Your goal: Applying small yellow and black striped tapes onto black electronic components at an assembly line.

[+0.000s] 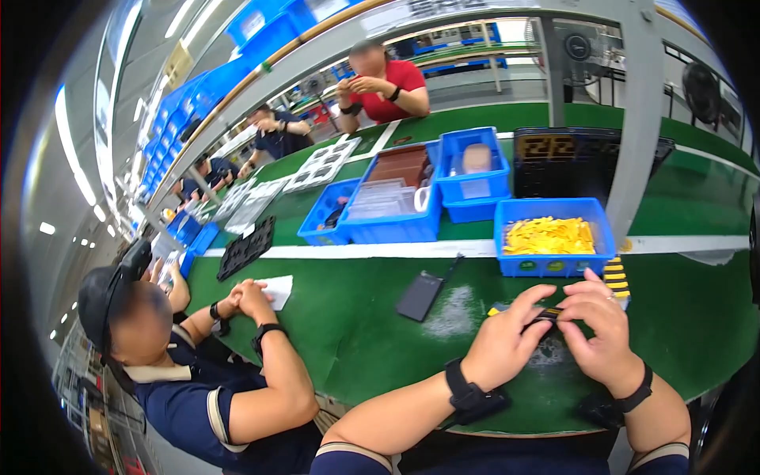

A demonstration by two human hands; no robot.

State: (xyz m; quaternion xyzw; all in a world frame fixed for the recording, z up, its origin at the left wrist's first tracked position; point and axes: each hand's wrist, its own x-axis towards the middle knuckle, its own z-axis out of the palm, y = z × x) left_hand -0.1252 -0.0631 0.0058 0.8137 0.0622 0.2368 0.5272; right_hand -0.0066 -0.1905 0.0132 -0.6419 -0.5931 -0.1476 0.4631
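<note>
Between my two hands, above the green table, is a small dark strip-like piece [548, 314] with a yellow line along it. My left hand [503, 340] pinches its left end with thumb and forefinger. At its other end the fingertips of my right hand [600, 328] close on it. My fingers cover part of the piece, so its exact kind does not show. A small yellow-and-black bit [496, 309] lies beside my left fingers. Just beyond my hands stands a blue bin [546, 269] with many yellow pieces [548, 237] in it.
A black flat box [420, 296] lies left of a whitish patch on the green table [356, 332]. Blue bins [396, 231], a black tray [247, 247] and a grey post [638, 119] stand farther back. At left sits a co-worker [229, 396], hands together near white paper [279, 290].
</note>
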